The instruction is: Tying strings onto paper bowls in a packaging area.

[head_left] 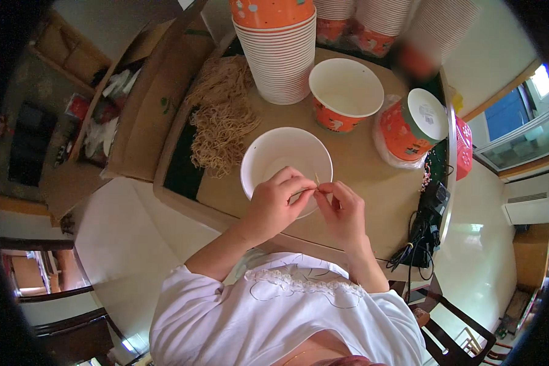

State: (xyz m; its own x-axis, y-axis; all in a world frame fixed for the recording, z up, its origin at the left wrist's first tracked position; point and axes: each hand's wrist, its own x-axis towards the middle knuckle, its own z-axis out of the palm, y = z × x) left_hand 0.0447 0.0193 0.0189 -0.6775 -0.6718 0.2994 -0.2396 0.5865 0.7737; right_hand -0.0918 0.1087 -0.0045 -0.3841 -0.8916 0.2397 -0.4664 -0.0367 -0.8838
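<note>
My left hand point(276, 204) and my right hand point(343, 210) meet fingertip to fingertip above the near rim of a white paper bowl point(259, 160). Both are closed in a pinch on a thin tan strand point(316, 178), which looks like string; only its short tip shows between the fingers. The bowl's inside looks white, its near part hidden by my hands. Left of the bowl lies a heap of tangled tan string point(222, 137). Just beyond the bowl, to the right, an orange-patterned paper bucket point(341, 91) stands upright with its mouth up.
A tall stack of paper buckets point(277, 61) rises at the far side, with more stacks behind. An orange bucket in clear plastic point(409, 131) sits upside down at right. A black adapter with cables point(430, 213) lies at the right edge. A cardboard box point(146, 104) is at left.
</note>
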